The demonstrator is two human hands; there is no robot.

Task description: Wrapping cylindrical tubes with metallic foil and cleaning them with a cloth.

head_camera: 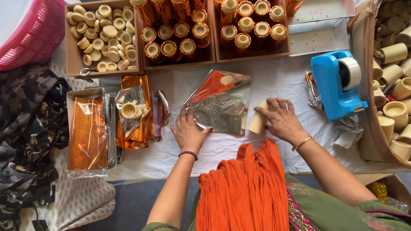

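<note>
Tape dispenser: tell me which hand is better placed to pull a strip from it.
Probably the right hand. It rests on the cream tube at the foil sheet, on the same side as the blue tape dispenser. The left hand presses the sheet's far edge, and would have to cross over.

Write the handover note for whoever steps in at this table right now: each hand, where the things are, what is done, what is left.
Left hand: flat on the near edge of the foil sheet, pinning it to the white cloth.
Right hand: on a bare cream tube lying at the sheet's right edge; wrapping not yet begun.
Supplies: bare tubes in the big box at right, orange foil stack at left, blue tape dispenser right of the sheet.
Done: foil-wrapped tubes stand in the far boxes.
Left: this tube, and many more bare ones.
</note>
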